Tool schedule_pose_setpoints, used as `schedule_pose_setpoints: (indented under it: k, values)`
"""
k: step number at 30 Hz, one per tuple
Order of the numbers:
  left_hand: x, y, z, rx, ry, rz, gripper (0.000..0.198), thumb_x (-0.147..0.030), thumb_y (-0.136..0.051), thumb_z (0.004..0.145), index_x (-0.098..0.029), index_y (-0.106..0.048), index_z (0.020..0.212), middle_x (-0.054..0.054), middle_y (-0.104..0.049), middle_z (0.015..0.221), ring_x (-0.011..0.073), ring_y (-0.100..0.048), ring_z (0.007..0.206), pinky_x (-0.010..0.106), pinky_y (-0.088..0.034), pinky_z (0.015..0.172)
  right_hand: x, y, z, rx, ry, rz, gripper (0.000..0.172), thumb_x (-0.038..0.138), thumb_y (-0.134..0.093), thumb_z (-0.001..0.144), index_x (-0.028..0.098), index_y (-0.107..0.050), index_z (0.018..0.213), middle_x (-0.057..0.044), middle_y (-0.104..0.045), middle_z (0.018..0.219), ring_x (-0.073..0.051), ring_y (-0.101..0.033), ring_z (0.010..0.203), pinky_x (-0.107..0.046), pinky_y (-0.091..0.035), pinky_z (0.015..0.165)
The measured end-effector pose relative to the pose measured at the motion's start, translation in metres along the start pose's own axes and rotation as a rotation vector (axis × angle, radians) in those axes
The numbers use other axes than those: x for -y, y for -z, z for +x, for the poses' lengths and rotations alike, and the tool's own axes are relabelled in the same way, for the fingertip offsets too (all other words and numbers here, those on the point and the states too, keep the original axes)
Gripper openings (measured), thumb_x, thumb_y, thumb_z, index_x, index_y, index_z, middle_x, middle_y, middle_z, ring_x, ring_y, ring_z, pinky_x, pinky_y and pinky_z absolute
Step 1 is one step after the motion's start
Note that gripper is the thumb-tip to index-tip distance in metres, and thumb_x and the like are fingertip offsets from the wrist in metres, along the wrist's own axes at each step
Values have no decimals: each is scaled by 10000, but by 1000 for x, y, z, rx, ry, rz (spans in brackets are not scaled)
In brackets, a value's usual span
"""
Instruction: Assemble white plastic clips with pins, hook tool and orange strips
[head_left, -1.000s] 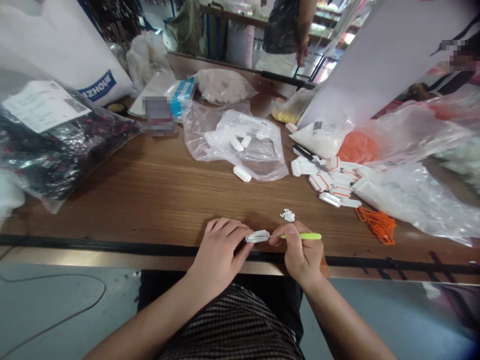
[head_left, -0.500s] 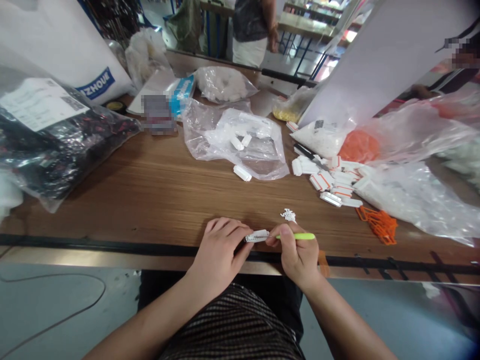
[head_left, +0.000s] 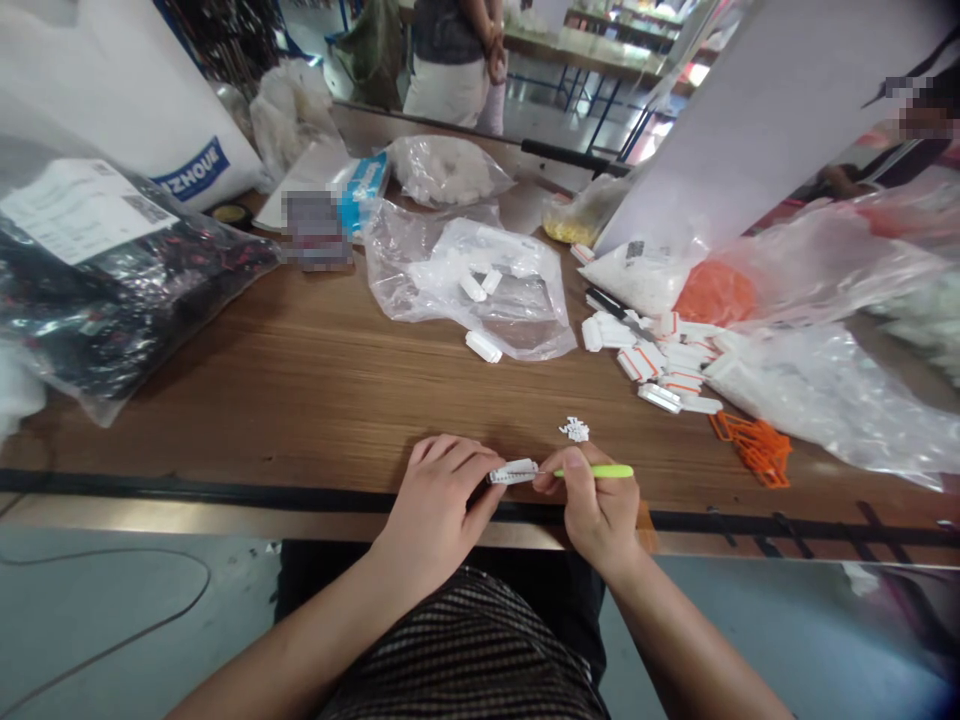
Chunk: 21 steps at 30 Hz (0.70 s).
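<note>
The small white piece (head_left: 513,472) sits at the near edge of the table (head_left: 300,390), pinched by the left hand (head_left: 439,505), while the right hand (head_left: 598,510) clenches a green-handled tool (head_left: 600,471) whose thin tip meets the piece's free end. So slight a hold could let the tip slip into the left fingers or flick the piece off the edge. Just beyond the grip lie tiny white bits (head_left: 575,430); farther right, a pile of white pieces (head_left: 664,360) and orange loops (head_left: 754,445), none obstructing.

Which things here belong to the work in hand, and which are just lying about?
In hand:
left hand gripping a white strip
right hand holding a green tool
white bits close by

Lying about, untouched:
clear bag
pile of white clips
orange loops
dark bag
</note>
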<state>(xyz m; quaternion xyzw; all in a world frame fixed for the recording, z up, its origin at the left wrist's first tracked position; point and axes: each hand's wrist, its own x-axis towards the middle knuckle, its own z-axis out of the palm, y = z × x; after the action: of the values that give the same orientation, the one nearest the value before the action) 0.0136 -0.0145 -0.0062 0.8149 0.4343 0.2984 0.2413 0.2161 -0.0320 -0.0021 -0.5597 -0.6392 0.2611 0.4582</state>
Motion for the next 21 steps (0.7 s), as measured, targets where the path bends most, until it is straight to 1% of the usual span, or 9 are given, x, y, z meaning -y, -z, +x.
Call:
schedule_pose_setpoints:
  k: [3, 7, 9, 13, 21]
  values:
    - [1, 0, -1, 0, -3, 2, 137, -243, -630, 992, -255, -666, 1124, 24, -724, 1114, 250, -617, 1070, 474, -415, 950, 0, 0, 1, 45, 8, -40, 417, 313, -438, 1050, 201, -677, 727, -9, -686, 671, -118, -654, 591, -227, -520, 592]
    - [0, 0, 0, 1, -4, -1, 142, -233, -630, 987, -247, -667, 1123, 33, -725, 1117, 257, -619, 1070, 480, -420, 951, 1, 0, 1, 54, 40, -67, 395, 308, -464, 1040, 202, -672, 720, -6, -686, 663, -122, -655, 591, -240, -514, 601]
    - [0, 1, 0, -1, -4, 2, 140, -234, -630, 987, -247, -671, 1120, 31, -727, 1106, 254, -623, 1063, 479, -421, 952, 0, 0, 0, 21, 40, -45, 406, 314, -464, 1039, 204, -680, 713, -7, -688, 654, -124, -657, 584, -241, -519, 595]
    - [-1, 1, 0, -9, -5, 1, 138, -259, -620, 994, -258, -684, 1116, 31, -733, 1097, 255, -628, 1056, 476, -429, 944, -3, 0, -1, -95, -9, 0, 442, 331, -443, 1045, 206, -701, 709, -17, -698, 653, -135, -664, 578, -247, -538, 572]
    - [-1, 1, 1, 0, -2, -5, 135, -253, -625, 996, -259, -675, 1121, 24, -730, 1104, 255, -623, 1063, 474, -419, 943, -3, 0, -1, -54, -15, -44, 431, 321, -444, 1043, 208, -705, 720, -9, -709, 663, -123, -667, 581, -228, -532, 578]
